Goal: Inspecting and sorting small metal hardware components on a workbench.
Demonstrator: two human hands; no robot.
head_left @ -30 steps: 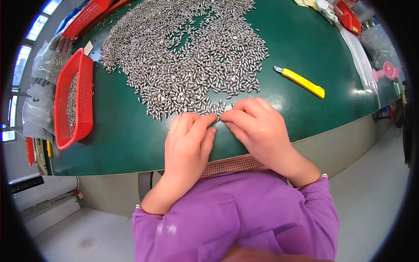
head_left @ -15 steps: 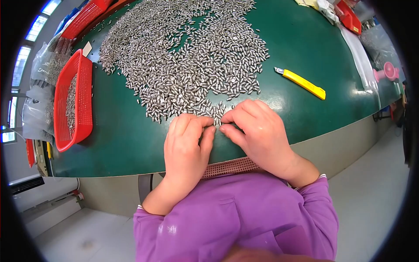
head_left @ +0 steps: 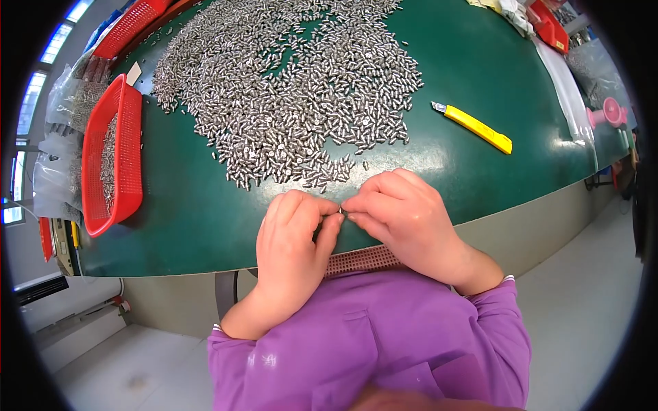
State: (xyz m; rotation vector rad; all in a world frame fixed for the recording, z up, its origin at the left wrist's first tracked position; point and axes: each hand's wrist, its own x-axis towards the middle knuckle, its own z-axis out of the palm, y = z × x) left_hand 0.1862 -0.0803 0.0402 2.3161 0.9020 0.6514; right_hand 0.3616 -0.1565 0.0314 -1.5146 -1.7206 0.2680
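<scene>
1. The left hand [head_left: 295, 240] and right hand [head_left: 404, 216] meet fingertip to fingertip, pinching 1 small silver metal pin [head_left: 342, 211] at the green table's [head_left: 205, 226] near edge.
2. Risk: a loosened pinch could drop it off that edge.
3. At 9 o'clock, the red plastic mesh basket [head_left: 127, 157] holds more pins.

factory workbench | green table [head_left: 205, 219] | metal pins [head_left: 295, 103] | red baskets [head_left: 130, 157]
</scene>
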